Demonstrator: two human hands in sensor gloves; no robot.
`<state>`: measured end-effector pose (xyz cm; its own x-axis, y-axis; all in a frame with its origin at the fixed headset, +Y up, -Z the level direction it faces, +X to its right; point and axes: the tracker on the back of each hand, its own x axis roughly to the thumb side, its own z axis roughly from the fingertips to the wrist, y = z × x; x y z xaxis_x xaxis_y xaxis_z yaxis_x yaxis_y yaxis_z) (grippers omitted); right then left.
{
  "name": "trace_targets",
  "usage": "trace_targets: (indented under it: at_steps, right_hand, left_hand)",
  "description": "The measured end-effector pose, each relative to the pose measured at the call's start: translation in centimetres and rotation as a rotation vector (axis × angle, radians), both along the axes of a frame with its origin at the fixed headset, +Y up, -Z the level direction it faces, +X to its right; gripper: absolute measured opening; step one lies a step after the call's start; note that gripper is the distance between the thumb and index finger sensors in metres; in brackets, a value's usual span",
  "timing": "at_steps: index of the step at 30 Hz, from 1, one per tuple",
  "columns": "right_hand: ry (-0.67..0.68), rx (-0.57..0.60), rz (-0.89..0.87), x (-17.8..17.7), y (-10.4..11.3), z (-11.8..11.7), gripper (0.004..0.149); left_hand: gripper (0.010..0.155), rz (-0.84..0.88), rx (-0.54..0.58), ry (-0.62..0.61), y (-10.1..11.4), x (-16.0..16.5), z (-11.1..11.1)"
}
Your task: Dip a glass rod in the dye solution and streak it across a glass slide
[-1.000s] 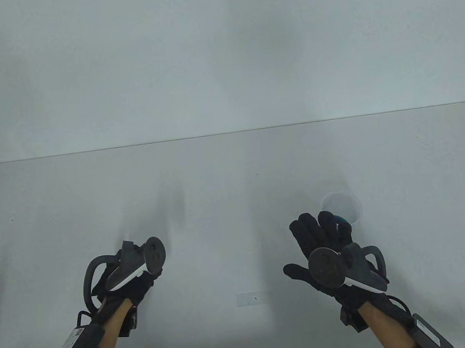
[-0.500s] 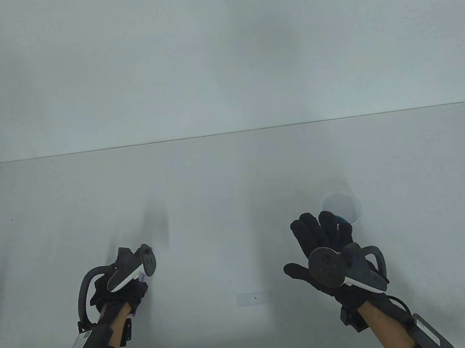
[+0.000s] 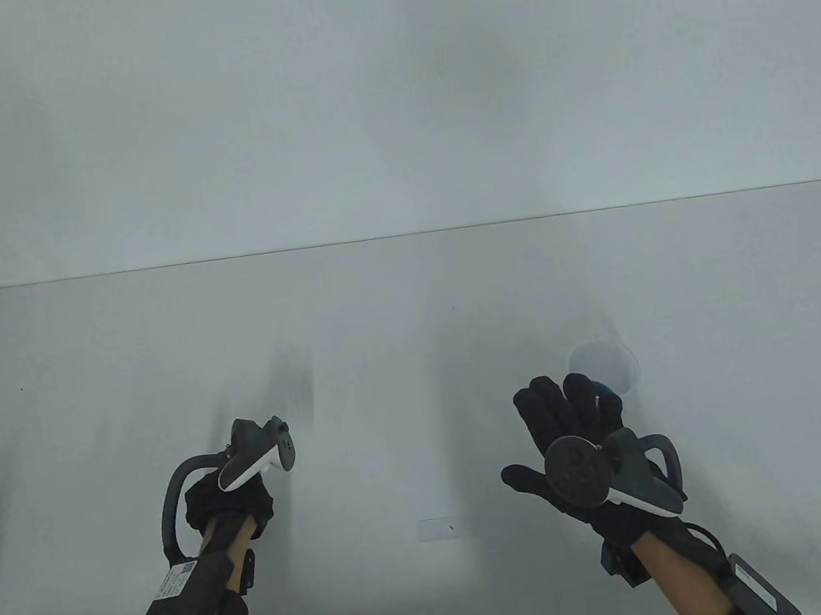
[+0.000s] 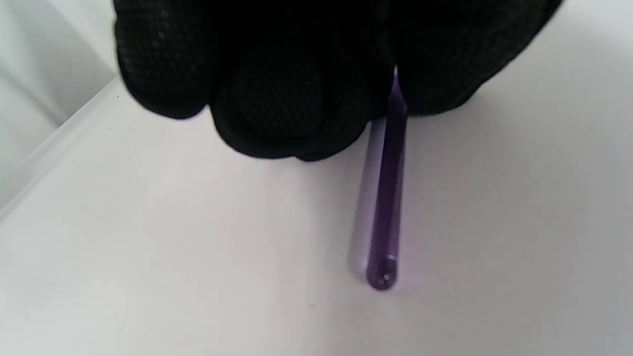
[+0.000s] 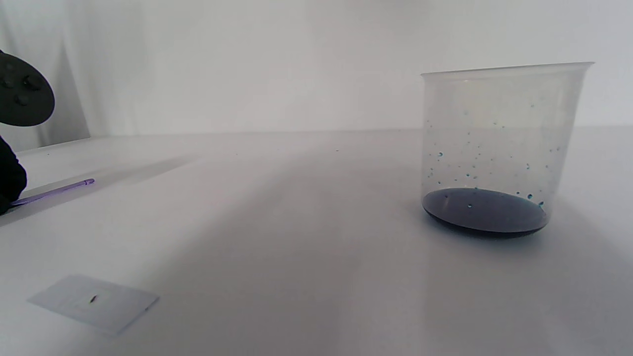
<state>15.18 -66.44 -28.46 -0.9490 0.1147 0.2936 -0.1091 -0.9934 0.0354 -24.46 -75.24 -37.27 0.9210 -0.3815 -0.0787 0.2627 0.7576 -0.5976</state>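
Bright, even, diffuse light, soft faint shadows, hazy low contrast, slight blur

The left hand (image 4: pixel 296 74) wears a black knitted cloth glove, matt with a fine dotted weave; the glass rod (image 4: pixel 388 198) is smooth, translucent violet, glossy at its rounded tip; the cup (image 5: pixel 499 148) looks like thin clear plastic, speckled with blue droplets over a dark glossy pool; the glass slide (image 5: pixel 94 301) is flat, pale, smooth; the table (image 5: pixel 296 222) is matt white; the tracker (image 3: pixel 257 458) on the left hand is matt grey and white plastic.
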Motion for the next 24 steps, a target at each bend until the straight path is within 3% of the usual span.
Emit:
trace_targets:
  at_steps: [9,12,19,24]
  right_hand:
    - [-0.002,-0.019,0.001,0.0,0.0,-0.1,0.09]
    - [-0.003,-0.005,-0.01,0.1,0.5,0.0,0.09]
    - [-0.004,0.009,-0.106,-0.1,3.3,-0.3,0.088]
    - [0.005,0.024,-0.224,-2.0,4.4,-0.5,0.081]
  left_hand:
    - [0.054,-0.005,0.006,0.004,-0.3,-0.1,0.1]
    - [0.053,0.08,0.026,0.023,0.5,-0.6,0.3]
    - [0.049,0.406,0.251,0.032,6.7,-0.8,0.4]
    - [0.048,0.866,0.444,-0.004,11.1,1.3,1.2]
